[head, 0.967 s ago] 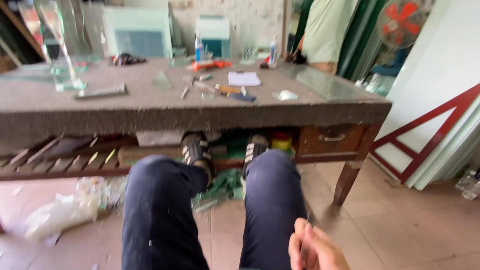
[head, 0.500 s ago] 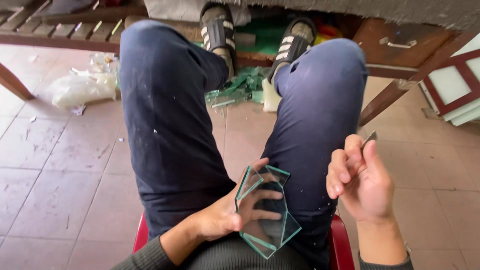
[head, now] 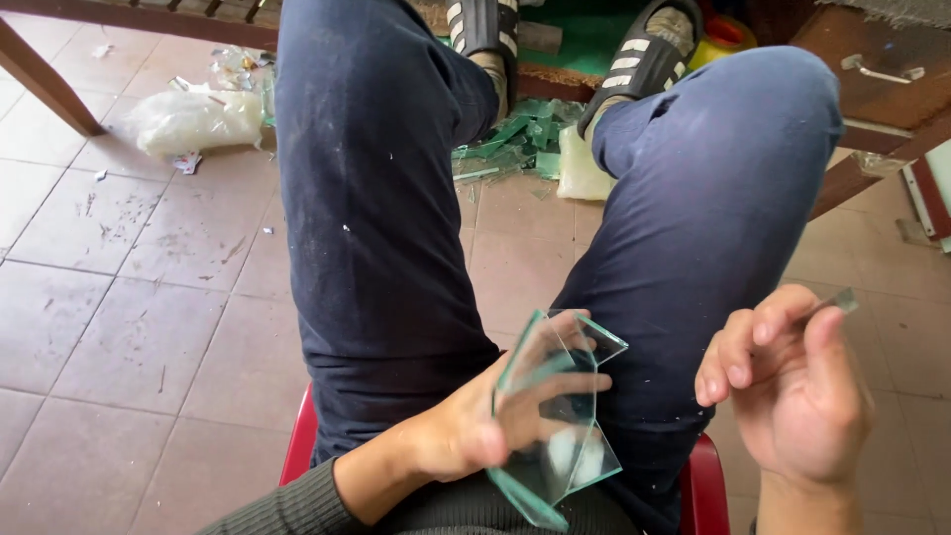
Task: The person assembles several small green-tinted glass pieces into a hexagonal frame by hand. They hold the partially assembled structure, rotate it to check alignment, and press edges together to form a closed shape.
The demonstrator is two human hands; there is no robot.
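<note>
I sit on a red chair point(head: 297, 448) with my legs in dark trousers stretched toward a table. My left hand point(head: 495, 421) holds a folded piece made of clear, green-edged glass panes point(head: 560, 426) over my lap. My right hand point(head: 792, 391) is raised beside it, to the right, with a small thin sliver of glass point(head: 842, 300) pinched between thumb and forefinger. The two hands are apart.
Broken green glass offcuts point(head: 515, 139) lie on the tiled floor by my sandalled feet point(head: 649, 59). A crumpled clear plastic bag point(head: 193, 119) lies at upper left. A wooden table leg point(head: 45, 79) and a drawer with a metal handle point(head: 882, 69) stand ahead.
My view dropped from the tabletop to my lap. The left hand came into view holding the glass piece, and the right hand stays raised with a sliver.
</note>
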